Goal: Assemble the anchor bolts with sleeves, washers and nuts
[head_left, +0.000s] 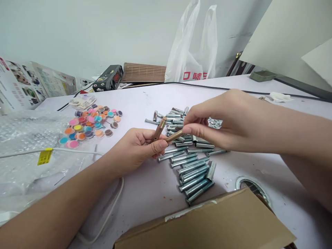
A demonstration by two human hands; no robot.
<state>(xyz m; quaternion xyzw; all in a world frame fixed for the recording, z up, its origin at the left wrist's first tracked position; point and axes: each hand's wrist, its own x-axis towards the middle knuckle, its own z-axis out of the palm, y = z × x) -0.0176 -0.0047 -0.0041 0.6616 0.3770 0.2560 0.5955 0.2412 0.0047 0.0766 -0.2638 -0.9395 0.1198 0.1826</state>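
My left hand (145,145) is closed on a copper-coloured bolt (159,129), which stands up at a tilt with its threaded end at the top. A second copper-coloured metal rod (174,136) runs between my two hands. Its near end lies at my left fingertips, and its far end is pinched by the thumb and fingers of my right hand (220,124), which hide it. Below and behind my hands, many silver bolts (194,173) and loose metal sleeves (211,171) lie on the white table (145,214). My right hand covers part of this heap.
Colourful small discs (88,126) are piled at the left, near bubble wrap (23,138) and a white cable (114,207). A cardboard box (207,224) occupies the near edge, beside a cable hole (252,186). A white plastic bag (192,52) stands against the wall.
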